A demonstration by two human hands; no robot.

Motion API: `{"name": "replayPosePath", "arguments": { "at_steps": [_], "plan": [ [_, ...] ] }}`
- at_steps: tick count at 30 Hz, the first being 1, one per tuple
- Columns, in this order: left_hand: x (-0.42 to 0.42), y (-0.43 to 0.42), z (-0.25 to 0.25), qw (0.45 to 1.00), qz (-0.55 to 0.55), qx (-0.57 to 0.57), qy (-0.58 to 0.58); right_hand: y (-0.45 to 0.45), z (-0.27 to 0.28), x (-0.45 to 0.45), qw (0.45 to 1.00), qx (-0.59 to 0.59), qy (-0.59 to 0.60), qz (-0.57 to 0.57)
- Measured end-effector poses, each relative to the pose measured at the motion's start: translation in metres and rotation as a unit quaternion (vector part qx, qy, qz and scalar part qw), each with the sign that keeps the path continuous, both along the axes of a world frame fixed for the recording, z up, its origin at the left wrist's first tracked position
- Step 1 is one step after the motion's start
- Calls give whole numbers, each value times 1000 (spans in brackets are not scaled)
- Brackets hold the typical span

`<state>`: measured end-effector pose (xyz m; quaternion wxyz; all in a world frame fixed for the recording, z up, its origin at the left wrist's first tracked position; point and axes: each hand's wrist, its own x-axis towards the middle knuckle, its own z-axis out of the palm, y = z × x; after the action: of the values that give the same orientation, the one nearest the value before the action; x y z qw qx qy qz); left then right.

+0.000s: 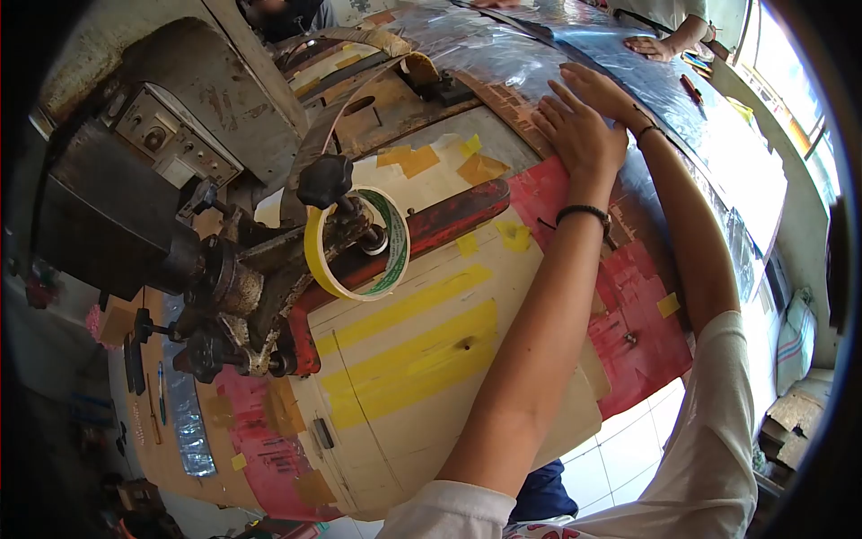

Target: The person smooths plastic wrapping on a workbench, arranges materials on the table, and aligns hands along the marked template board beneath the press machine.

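My left hand [582,139] lies with fingers stretched out at the near edge of a large sheet covered in shiny bluish plastic film [476,45]. Just beyond it, my right hand [600,92] reaches across with its fingers extended, also against the film-covered sheet. The hands overlap in view, and the undersides of both are hidden. Under my left forearm is a board with red patches [628,305] and a tan panel [431,395] with yellow strips. I see nothing held in either hand.
To the left stands a machine [108,198] with a black knob [325,180] and a red bar [449,220]. A roll of yellow tape [316,256] hangs at the knob. Another person's hand [648,48] rests on the film at the far right, near a dark tool [691,88].
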<state>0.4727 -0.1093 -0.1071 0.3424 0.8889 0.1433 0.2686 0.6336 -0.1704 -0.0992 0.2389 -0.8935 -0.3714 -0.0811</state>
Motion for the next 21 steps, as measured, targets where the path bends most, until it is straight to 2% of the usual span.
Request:
{"name": "replayPosePath", "arguments": {
  "at_steps": [2, 3, 5, 6, 10, 12, 14, 16, 19, 21],
  "plan": [
    [1, -6, -1, 997, 66, 36, -4, 4, 22, -40, 995, -61, 19, -71],
    [3, -11, -6, 994, 98, 53, -6, -1, 16, -33, 990, -115, -24, -72],
    [5, -9, -17, 990, 75, 120, -25, -4, 7, -28, 966, -222, -114, -73],
    [8, -8, -20, 985, 62, 156, -36, -2, 8, -27, 965, -225, -107, -77],
    [8, -7, -17, 991, 8, 114, 75, 3, 0, -17, 961, -252, -86, -80],
    [9, -6, -14, 989, 7, 124, 85, 1, -19, 17, 976, -188, -56, -89],
    [11, -4, -14, 987, 7, 130, 93, -1, -19, 11, 987, -124, -34, -95],
    [9, -5, -13, 986, -4, 132, 103, -4, 5, -37, 993, -60, -21, -103],
    [1, -4, -5, 985, -29, 130, 113, -11, -3, -26, 995, 11, -4, -100],
    [-5, -3, -2, 983, -41, 137, 114, -16, -13, -13, 997, 45, -43, -52]
  ]
}}
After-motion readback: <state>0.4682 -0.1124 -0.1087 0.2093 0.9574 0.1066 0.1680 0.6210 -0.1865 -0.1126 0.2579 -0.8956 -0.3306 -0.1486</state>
